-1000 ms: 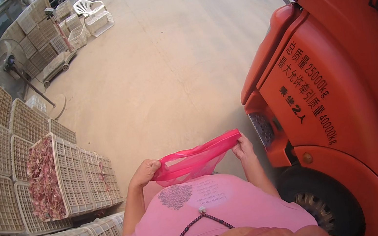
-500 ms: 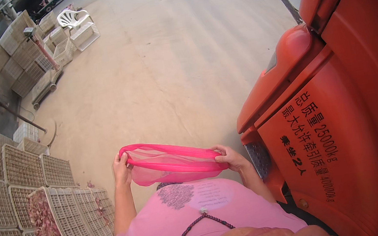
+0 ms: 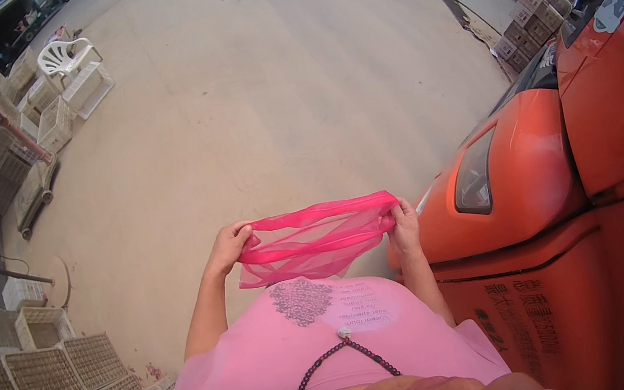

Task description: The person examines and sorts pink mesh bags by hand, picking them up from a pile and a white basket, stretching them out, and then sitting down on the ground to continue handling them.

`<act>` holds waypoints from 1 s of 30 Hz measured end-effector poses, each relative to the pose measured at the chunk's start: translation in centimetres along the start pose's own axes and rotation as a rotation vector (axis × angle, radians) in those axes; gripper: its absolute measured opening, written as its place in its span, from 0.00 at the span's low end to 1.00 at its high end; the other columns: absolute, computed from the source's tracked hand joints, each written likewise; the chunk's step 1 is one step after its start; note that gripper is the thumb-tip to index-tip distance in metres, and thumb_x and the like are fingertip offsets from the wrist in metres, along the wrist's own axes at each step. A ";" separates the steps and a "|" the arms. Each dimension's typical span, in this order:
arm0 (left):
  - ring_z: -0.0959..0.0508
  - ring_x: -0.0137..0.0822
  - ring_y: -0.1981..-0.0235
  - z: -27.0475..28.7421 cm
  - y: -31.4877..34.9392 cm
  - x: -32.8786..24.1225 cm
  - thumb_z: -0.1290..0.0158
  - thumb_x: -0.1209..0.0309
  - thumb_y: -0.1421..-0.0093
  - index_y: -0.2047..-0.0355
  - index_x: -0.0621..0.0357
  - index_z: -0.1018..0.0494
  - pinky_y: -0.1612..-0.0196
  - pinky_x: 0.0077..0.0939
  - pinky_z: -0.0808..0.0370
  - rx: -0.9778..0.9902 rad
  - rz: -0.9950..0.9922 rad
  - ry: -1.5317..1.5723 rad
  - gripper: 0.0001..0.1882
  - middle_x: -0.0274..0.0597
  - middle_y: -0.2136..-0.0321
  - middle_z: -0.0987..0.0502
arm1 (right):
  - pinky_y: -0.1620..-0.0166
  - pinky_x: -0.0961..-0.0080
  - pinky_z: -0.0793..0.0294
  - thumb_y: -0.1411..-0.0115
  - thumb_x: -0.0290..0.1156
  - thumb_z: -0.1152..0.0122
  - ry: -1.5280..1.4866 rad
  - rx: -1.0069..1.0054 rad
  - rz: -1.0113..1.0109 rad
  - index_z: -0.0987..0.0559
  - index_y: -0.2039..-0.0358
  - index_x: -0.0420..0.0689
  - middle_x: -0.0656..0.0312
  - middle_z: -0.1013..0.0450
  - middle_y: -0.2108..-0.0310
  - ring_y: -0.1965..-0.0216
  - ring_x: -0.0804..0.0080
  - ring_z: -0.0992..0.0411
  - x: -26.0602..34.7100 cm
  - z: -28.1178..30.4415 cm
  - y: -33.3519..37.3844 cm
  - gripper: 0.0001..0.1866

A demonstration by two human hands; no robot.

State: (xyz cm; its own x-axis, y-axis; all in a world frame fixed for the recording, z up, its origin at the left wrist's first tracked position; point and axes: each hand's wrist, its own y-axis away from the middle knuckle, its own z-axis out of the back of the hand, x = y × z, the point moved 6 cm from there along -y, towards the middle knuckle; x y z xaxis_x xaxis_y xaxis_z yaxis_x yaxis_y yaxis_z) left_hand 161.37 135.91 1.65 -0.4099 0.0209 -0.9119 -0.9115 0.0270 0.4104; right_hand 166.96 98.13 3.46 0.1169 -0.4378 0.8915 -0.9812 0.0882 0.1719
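A bright pink sheer mesh bag (image 3: pixel 318 231) is stretched sideways in front of my chest, with thicker bands along its edge. At its left end, my left hand (image 3: pixel 232 247) pinches the rim between thumb and fingers. The opposite end is gripped by my right hand (image 3: pixel 405 223), close to the side of an orange truck (image 3: pixel 516 171). Between the two hands the mesh hangs in loose folds, and its lower part reaches down to my pink shirt (image 3: pixel 313 358). Nothing can be made out inside it.
Stacked plastic crates (image 3: pixel 47 380) line the lower left, one holding reddish pieces. A pedestal fan (image 3: pixel 1 265), a platform scale (image 3: pixel 38 193) and a white chair (image 3: pixel 68 58) stand farther off. More stacked boxes (image 3: pixel 530 26) are at the far right. Concrete ground (image 3: pixel 258 114) spreads ahead.
The view has shifted along the truck, showing its front part and far boxes. My hands have risen slightly and moved right with the mesh bag, coming a little closer together.
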 end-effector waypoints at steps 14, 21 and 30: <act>0.31 0.27 0.77 -0.1 -31.3 -11.8 0.61 0.49 0.36 0.72 0.54 0.30 0.73 0.20 0.32 0.227 -0.040 1.279 0.22 0.32 0.79 0.30 | 0.71 0.86 0.37 0.38 0.39 0.47 -0.128 0.427 -0.660 0.24 0.66 0.42 0.70 0.32 0.78 0.77 0.85 0.38 -3.9 -0.8 -20.1 0.12; 0.36 0.25 0.83 -6.7 -43.7 -17.0 0.57 0.51 0.37 0.72 0.56 0.31 0.79 0.19 0.38 0.250 0.149 0.337 0.20 0.29 0.81 0.33 | 0.65 0.81 0.31 0.37 0.38 0.50 -0.668 0.190 -0.098 0.25 0.63 0.44 0.61 0.27 0.71 0.71 0.77 0.31 10.8 -1.6 -47.3 0.12; 0.40 0.23 0.82 -13.1 -60.7 -28.5 0.56 0.55 0.37 0.63 0.54 0.29 0.80 0.17 0.43 0.197 -0.006 1.450 0.16 0.28 0.80 0.38 | 0.67 0.76 0.31 0.40 0.46 0.48 0.621 0.466 -0.192 0.30 0.56 0.40 0.61 0.29 0.70 0.71 0.75 0.31 12.6 2.6 -59.6 0.21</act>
State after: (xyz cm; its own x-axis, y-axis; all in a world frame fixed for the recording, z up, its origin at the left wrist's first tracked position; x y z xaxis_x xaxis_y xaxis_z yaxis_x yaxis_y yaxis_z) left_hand 227.97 120.58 2.64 -0.1883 -0.9793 -0.0736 -0.9430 0.1594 0.2921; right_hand 226.46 85.01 3.33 0.2199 0.1830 0.9582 -0.8824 -0.3815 0.2754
